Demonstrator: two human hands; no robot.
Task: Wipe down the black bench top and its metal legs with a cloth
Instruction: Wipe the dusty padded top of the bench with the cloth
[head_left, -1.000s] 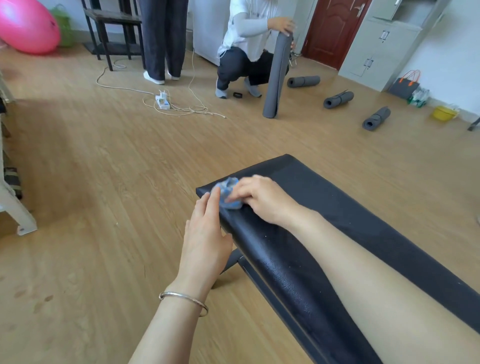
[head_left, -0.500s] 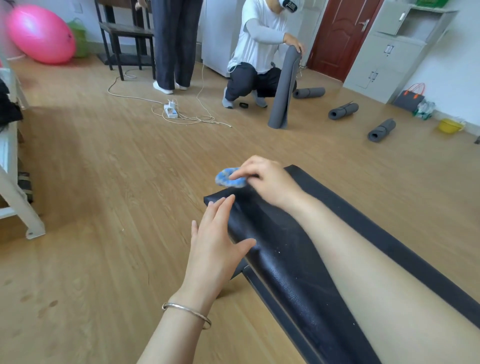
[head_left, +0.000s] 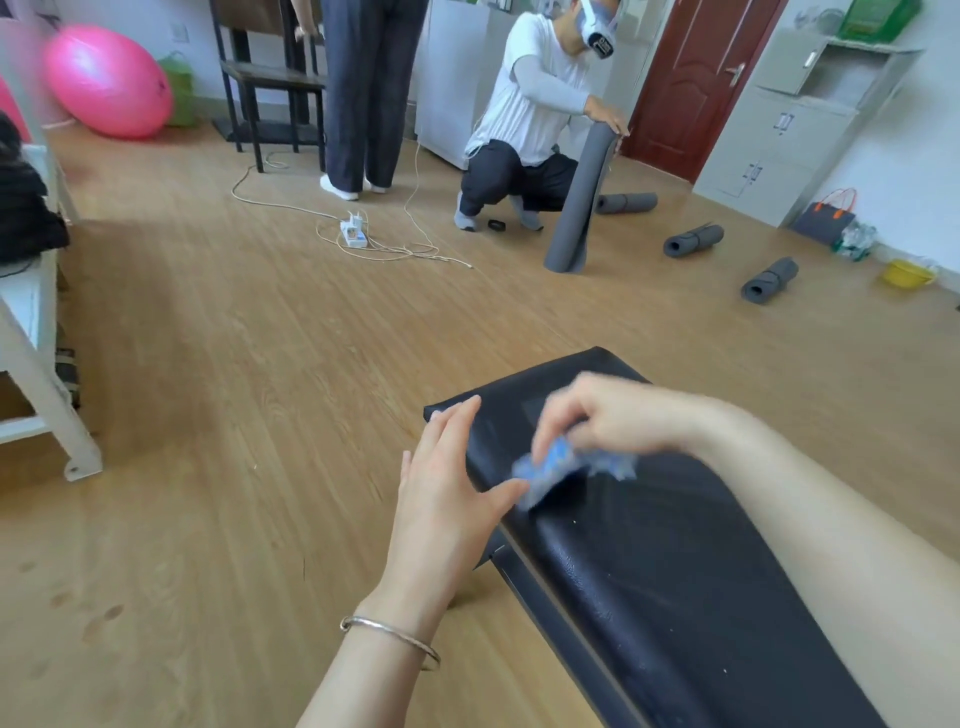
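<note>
The black padded bench top (head_left: 675, 582) runs from the middle of the view down to the lower right. My right hand (head_left: 618, 415) pinches a small blue cloth (head_left: 558, 467), blurred by motion, over the bench's far end. My left hand (head_left: 447, 488) is spread with straight fingers at the bench's left edge, its thumb near the cloth. A dark metal frame rail (head_left: 545, 608) shows under the left edge of the pad; the legs are hidden.
Wood floor lies all round. A person crouches with an upright grey rolled mat (head_left: 576, 202); another person stands behind. Rolled mats (head_left: 769, 280), a power strip with cables (head_left: 353, 234), a pink ball (head_left: 106, 80) and a white frame (head_left: 47, 395) at left.
My right hand has drawn the cloth from the bench's far left corner back toward me along the top. The left hand stays by the left edge, and the view has tilted up a little.
</note>
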